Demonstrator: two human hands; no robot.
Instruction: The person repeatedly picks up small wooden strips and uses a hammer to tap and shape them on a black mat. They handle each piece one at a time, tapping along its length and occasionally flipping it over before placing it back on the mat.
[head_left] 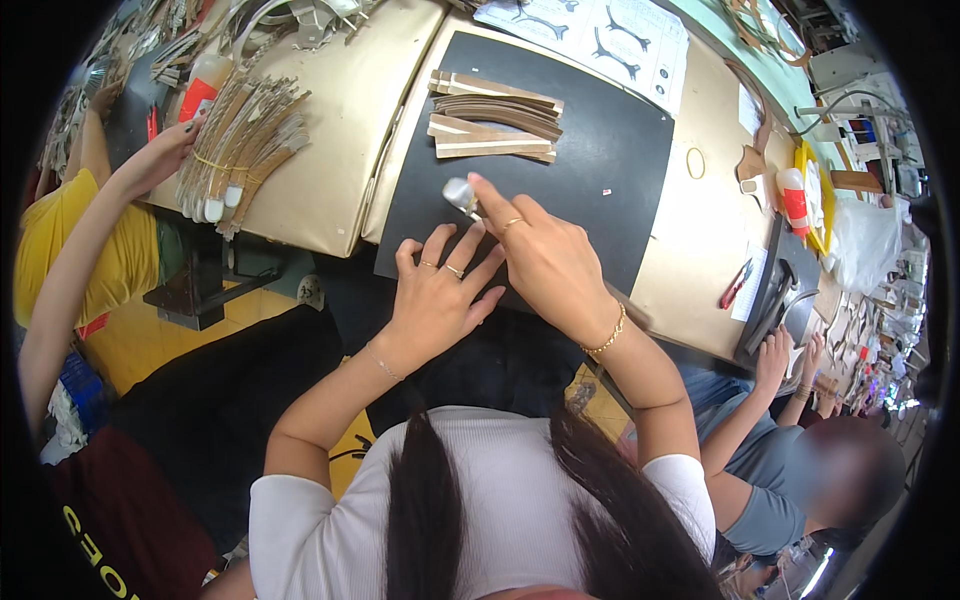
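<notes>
My right hand is closed round a hammer with a shiny silver head, the index finger stretched along toward the head. Part of what looks like its brown handle comes out behind my wrist. Close beside it, my left hand is spread with its fingers bent and apart, fingertips down at the near part of a black mat. Whatever may lie under the two hands is hidden. Beyond them on the mat sits a small pile of curved brown and cream strips, laid crosswise to me.
A printed sheet with drawings lies at the far edge. At left, a person's hand touches a banded bundle of strips. To the right are a rubber band, red-handled pliers, a red-labelled bottle and another person's hands.
</notes>
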